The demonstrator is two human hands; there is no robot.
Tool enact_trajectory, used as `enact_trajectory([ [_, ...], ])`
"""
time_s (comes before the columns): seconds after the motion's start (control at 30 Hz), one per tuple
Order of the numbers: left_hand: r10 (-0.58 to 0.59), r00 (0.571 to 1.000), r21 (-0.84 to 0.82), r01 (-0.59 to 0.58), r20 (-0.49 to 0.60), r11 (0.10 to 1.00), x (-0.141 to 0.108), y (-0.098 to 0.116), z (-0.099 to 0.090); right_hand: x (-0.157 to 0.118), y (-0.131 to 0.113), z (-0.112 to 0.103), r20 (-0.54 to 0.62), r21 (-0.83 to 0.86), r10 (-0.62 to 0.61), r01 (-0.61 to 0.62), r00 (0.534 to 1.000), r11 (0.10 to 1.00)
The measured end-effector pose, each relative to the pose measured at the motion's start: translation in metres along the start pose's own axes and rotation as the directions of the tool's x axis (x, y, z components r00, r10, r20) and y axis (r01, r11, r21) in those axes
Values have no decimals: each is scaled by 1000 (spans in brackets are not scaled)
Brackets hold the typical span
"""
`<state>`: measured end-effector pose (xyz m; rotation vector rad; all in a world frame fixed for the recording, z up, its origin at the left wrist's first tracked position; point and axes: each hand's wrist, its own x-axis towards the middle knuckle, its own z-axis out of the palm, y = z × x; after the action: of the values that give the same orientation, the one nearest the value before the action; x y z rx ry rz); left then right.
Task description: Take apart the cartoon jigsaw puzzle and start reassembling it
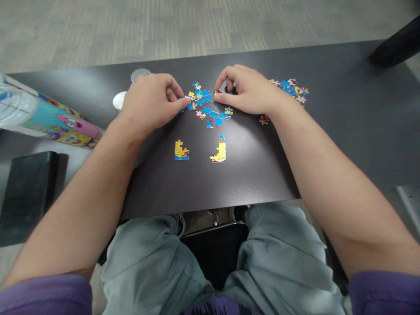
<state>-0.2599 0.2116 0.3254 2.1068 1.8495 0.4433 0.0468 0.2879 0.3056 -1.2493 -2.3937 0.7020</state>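
The left hand is curling narrowly beside glossy, knobbed cardboard jigsaw pieces, upper centre; the right hand is bending, thumb and forefinger slightly parted, at their right. I cannot tell whether either is gripping one. Yellow L-shaped joined sections are lying mid-frame on the smooth, dark tabletop.

Diffuse light, pale sheen on the dark table — puzzle pieces slightly soft, edges stretched
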Motion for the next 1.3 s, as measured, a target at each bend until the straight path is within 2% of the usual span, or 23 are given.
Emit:
enact_trajectory([
  [0.13,63,997,-52,-66,-53,996,0,-5,3,-1,-3,-2,4,27,17,-17,1000,1000],
  [0.27,-2,999,-19,1,-44,1000,-6,16,-1,0,-4,-2,-6,73,-16,16,1000,997],
  [0.37,107,994,-104,-106,0,989,-12,33,-2,2,-3,-1,-13,81,-23,24,1000,996],
  [0.43,201,979,-151,-192,45,970,-13,37,-1,3,-2,0,-23,72,-53,55,998,996],
  [0.57,294,954,-106,-287,52,952,-12,30,3,4,0,0,-8,47,-113,113,994,993],
  [0.77,295,954,-21,-294,47,956,-10,22,3,4,2,-1,-2,50,-129,129,992,990],
  [0.93,314,948,-14,-314,52,949,-10,25,3,4,2,0,-4,40,-123,123,992,992],
  [1.03,326,942,-74,-320,80,944,-13,32,3,4,1,0,-3,28,-118,118,993,993],
  [1.13,401,905,-155,-380,141,912,-18,41,4,3,-1,0,-14,38,-118,118,993,992],
  [1.23,497,843,-161,-472,205,867,-25,50,8,2,-2,-1,-15,41,-114,114,993,993],
  [1.3,525,820,-161,-500,229,851,-30,55,12,1,-2,-1,-5,37,-108,108,994,993],
])
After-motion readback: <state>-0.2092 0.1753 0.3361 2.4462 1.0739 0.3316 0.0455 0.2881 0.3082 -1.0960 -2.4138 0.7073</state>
